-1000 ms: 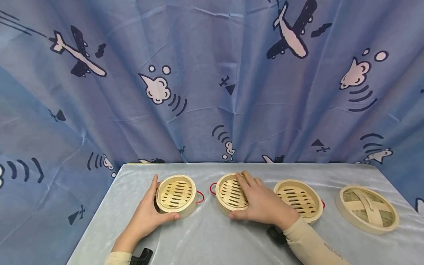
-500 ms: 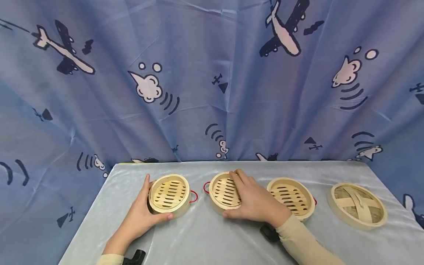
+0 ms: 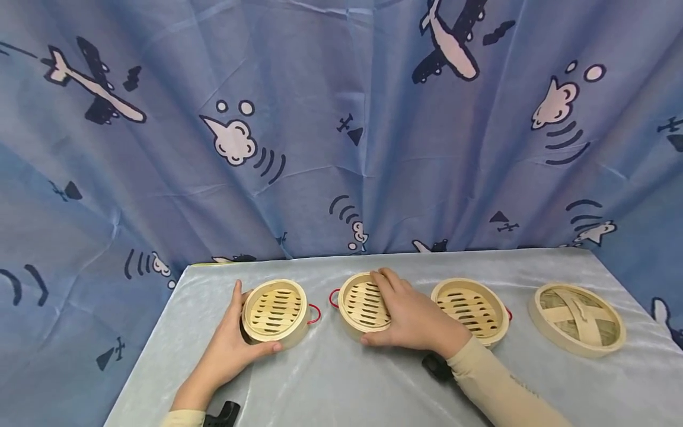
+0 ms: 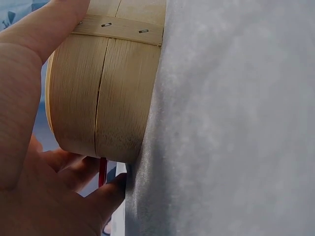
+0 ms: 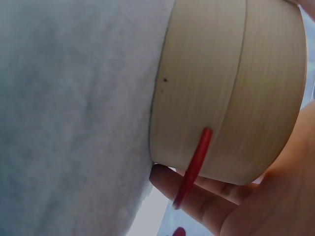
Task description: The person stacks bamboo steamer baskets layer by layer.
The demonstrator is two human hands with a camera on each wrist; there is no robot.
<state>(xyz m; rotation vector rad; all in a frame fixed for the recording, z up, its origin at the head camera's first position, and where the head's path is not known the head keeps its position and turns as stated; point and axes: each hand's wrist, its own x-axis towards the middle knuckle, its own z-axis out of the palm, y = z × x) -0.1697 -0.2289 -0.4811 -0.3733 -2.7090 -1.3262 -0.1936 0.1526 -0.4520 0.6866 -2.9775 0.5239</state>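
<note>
My left hand grips a small round bamboo steamer basket, thumb along its near side and fingers round its far left side. Its slatted floor shows from above, and a red handle sticks out on the right. The left wrist view shows this basket's stapled wall resting on the cloth. With my right hand I hold a second bamboo steamer basket, thumb in front and fingers over the far rim. The hand hides that basket's right part. Its smooth wall stands on the cloth in the right wrist view.
A third steamer basket with a red handle stands behind my right wrist, partly covered by it. Farther right lies a woven bamboo lid. Grey-white cloth covers the table, and a blue patterned curtain hangs behind it.
The head view has shifted slightly, so everything appears a little farther left. Both hands keep their grip, and the baskets hold the same places relative to one another.
</note>
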